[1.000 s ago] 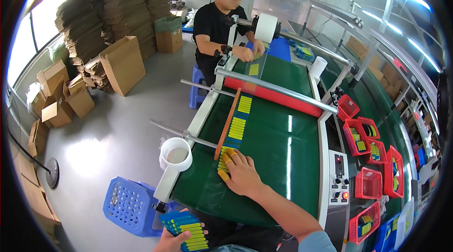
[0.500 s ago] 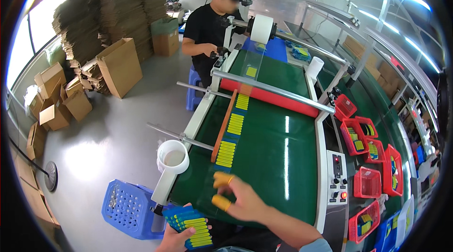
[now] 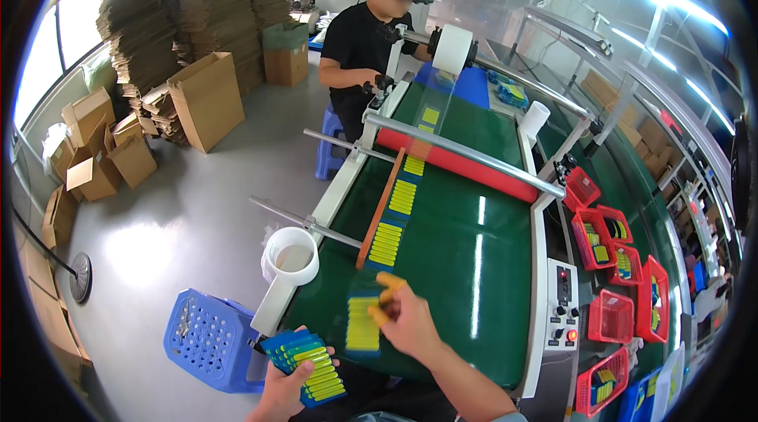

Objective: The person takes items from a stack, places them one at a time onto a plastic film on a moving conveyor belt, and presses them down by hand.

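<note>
My left hand (image 3: pixel 286 382) holds a fanned stack of flat blue pieces with yellow-green stripes (image 3: pixel 320 378) at the belt's near end. The thumb presses on the top one. My right hand (image 3: pixel 407 323) wears yellow finger covers on its thumb and forefinger. Its fingers are at the right edge of one striped blue piece (image 3: pixel 362 326), slightly blurred, over the near part of the green belt (image 3: pixel 438 288); the exact grip is partly hidden. Ahead, a row of similar striped pieces (image 3: pixel 384 244) lies along an orange-brown guide strip (image 3: pixel 381 209).
A red roller (image 3: pixel 482 167) and metal bar cross the belt. At left are a white round container (image 3: pixel 291 258) and a blue stool (image 3: pixel 209 339). A control box (image 3: pixel 561 303) and red baskets (image 3: pixel 611 315) line the right. A person (image 3: pixel 359 51) sits at the far left side.
My right hand, empty and spread before, now has a striped piece at its fingers over the belt. The left hand still holds the stack. The view has shifted slightly.
</note>
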### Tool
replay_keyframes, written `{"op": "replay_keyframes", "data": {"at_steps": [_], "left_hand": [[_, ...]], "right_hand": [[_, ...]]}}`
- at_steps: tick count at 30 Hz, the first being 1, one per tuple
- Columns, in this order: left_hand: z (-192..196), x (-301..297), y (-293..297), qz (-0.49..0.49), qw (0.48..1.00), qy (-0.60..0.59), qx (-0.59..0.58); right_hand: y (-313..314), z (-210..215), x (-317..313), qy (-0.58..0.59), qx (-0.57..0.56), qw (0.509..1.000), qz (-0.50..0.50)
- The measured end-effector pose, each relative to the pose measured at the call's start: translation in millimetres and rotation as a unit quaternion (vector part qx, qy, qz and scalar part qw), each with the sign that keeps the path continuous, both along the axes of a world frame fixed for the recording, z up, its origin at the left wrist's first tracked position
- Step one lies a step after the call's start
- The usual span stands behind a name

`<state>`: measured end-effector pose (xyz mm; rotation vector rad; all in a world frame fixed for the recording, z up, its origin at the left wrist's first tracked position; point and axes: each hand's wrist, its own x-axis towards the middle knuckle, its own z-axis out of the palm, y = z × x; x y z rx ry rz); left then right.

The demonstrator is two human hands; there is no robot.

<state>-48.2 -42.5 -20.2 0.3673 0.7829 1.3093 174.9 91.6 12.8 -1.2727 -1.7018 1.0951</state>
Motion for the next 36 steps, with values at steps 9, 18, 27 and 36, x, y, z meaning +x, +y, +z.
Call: {"op": "replay_keyframes", "data": {"at_steps": [9, 18, 27, 36], "left_hand": [[11, 1, -17, -0.013, 0.999, 0.001, -0.047], [-2, 2, -23, -0.057, 0.997, 0.007, -0.059], [-3, 1, -25, -0.074, 0.997, 0.023, -0.019], [5, 6, -25, -0.075, 0.996, 0.005, -0.042]], "right_hand": [[1, 2, 10, -0.412, 0.269, 0.865, 0.096], [-4, 4, -3, -0.458, 0.283, 0.84, 0.074], [10, -10, -10, -0.455, 0.281, 0.845, 0.032], [25, -6, 2, -0.422, 0.3, 0.854, 0.041]]}}
